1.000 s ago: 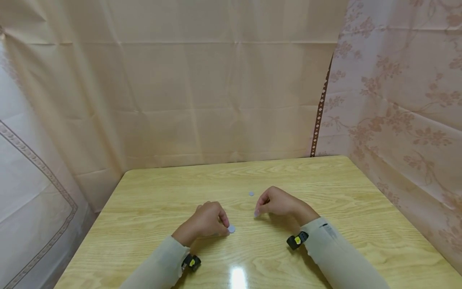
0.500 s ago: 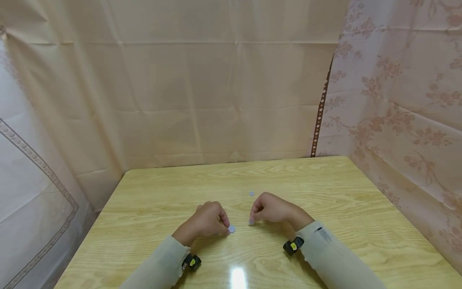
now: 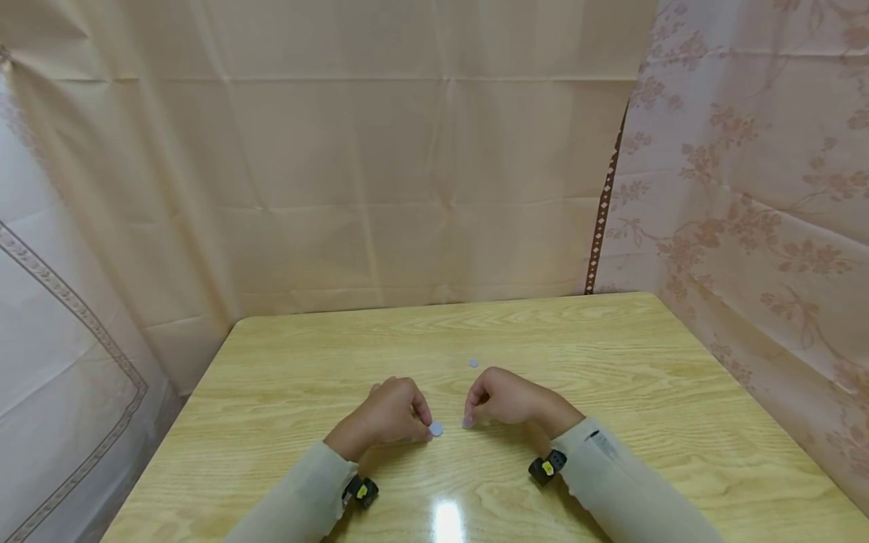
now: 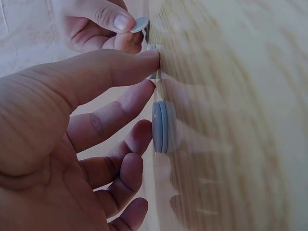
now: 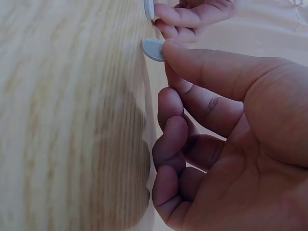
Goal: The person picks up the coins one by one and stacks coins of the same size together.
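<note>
My left hand (image 3: 388,411) is low over the table, thumb and index finger pinching the edge of a small flat pale grey disc (image 3: 436,429) at the tabletop. In the left wrist view a short stack of grey discs (image 4: 162,127) stands beside that hand's other fingertips. Just to the right, my right hand (image 3: 505,396) pinches another thin round disc (image 5: 154,49) between thumb and index finger. That disc is tilted and juts out past the fingertips, close above the wood. The right hand's remaining fingers are curled in.
One more grey disc (image 3: 473,363) lies farther back on the wood-grain table (image 3: 326,347). A beige curtain (image 3: 407,188) hangs behind the table's far edge, and a floral curtain (image 3: 767,226) hangs along the right side.
My right hand has moved left and nearer to me with its disc, closer to the left hand. The left hand and the far disc have stayed in place.
</note>
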The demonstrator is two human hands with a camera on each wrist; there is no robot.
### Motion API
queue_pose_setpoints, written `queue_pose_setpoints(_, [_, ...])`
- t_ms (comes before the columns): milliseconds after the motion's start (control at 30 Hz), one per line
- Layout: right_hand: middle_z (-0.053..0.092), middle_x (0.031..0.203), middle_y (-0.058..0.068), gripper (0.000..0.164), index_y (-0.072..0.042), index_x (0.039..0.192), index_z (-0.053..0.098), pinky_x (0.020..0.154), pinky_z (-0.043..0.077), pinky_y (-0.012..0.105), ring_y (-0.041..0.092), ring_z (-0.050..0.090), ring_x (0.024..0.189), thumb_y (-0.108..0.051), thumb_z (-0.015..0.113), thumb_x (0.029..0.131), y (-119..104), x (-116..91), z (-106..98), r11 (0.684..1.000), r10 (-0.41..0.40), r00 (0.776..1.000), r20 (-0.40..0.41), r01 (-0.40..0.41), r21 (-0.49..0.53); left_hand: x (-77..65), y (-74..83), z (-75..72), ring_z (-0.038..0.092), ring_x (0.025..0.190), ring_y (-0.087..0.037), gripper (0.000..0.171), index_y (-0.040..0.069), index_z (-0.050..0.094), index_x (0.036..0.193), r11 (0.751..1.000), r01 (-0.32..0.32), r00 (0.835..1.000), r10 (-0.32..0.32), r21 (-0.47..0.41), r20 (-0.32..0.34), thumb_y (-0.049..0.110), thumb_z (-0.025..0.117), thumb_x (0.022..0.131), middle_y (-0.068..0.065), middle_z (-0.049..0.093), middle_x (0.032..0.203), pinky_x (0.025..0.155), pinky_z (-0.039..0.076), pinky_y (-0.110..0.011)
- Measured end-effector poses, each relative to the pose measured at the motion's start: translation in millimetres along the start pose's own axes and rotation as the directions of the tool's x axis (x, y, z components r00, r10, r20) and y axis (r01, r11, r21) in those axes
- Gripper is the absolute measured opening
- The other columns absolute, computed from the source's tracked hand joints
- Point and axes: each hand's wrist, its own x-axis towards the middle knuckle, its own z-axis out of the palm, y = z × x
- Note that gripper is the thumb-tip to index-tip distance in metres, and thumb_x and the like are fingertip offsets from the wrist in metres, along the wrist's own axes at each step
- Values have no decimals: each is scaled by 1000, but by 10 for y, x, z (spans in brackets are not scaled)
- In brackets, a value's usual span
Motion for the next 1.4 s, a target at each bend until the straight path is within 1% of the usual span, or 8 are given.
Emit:
queue_pose_setpoints(167, [71, 75, 1, 12, -13, 82, 78, 54, 37, 25, 12, 45, 60, -15, 76, 94, 6, 14, 24, 1000, 2, 1000, -5, -2, -15, 3, -4, 4, 56, 87, -12, 20, 30, 75, 69, 1000, 1, 1000, -1, -4, -1, 25, 94, 73, 18, 69, 78, 99, 35, -59])
queue_pose_setpoints(300, [71, 77, -1, 12, -13, 82, 78, 56, 38, 25, 12, 47, 63, -15, 76, 94, -1, 19, 33, 1000, 12, 1000, -14, -13, -25, 7, -9, 9, 56, 85, -11, 20, 30, 75, 69, 1000, 4, 1000, -4, -3, 0, 25, 94, 73, 18, 69, 79, 101, 35, -59])
queue_pose_setpoints(433, [73, 78, -2, 13, -13, 82, 78, 57, 39, 25, 12, 48, 64, -14, 75, 95, -19, 11, 37, 999, 5, 1000, -18, -6, -41, 8, -8, 9, 56, 83, -10, 20, 30, 75, 69, 1000, 8, 1000, -8, -6, 5, 25, 94, 73, 18, 69, 78, 100, 34, -58])
queue_pose_setpoints(567, [73, 78, -2, 14, -13, 82, 78, 57, 40, 25, 12, 49, 65, -13, 74, 95, -24, 8, 48, 998, 4, 1000, -22, -6, -65, 12, -10, 10, 56, 85, -11, 20, 30, 75, 69, 1000, 8, 1000, -8, -6, 4, 25, 94, 73, 18, 69, 78, 100, 34, -59])
queue_pose_setpoints(700, [72, 78, -2, 14, -14, 82, 77, 59, 41, 25, 11, 51, 66, -14, 74, 96, -18, 10, 58, 996, 9, 1000, -27, -11, -85, 17, -9, 8, 54, 89, -14, 21, 31, 75, 68, 1000, 12, 1000, -12, -1, 2, 26, 94, 73, 17, 68, 79, 98, 34, -56])
queue_pose_setpoints(900, [72, 78, -4, 14, -15, 82, 77, 60, 43, 25, 12, 53, 68, -14, 75, 95, -10, 18, 65, 995, 9, 999, -32, -12, -101, 19, -9, 8, 53, 89, -16, 22, 31, 74, 67, 1000, 19, 1000, -19, 7, 4, 26, 94, 73, 17, 68, 79, 95, 33, -53])
queue_pose_setpoints(1100, [72, 77, -6, 14, -16, 80, 76, 61, 44, 26, 11, 55, 68, -15, 76, 94, 4, 29, 79, 994, 12, 999, -43, -17, -107, 19, -9, 11, 52, 90, -16, 22, 31, 74, 67, 1000, 26, 1000, -26, 6, 6, 27, 94, 73, 16, 68, 81, 93, 33, -51])
queue_pose_setpoints(1400, [71, 74, -7, 13, -20, 78, 77, 58, 44, 24, 9, 54, 65, -17, 80, 91, 26, 39, 94, 993, 16, 998, -62, -23, -114, 12, 4, 3, 53, 92, -16, 22, 30, 74, 67, 1000, 30, 999, -30, 4, 10, 26, 94, 74, 17, 67, 79, 95, 33, -53])
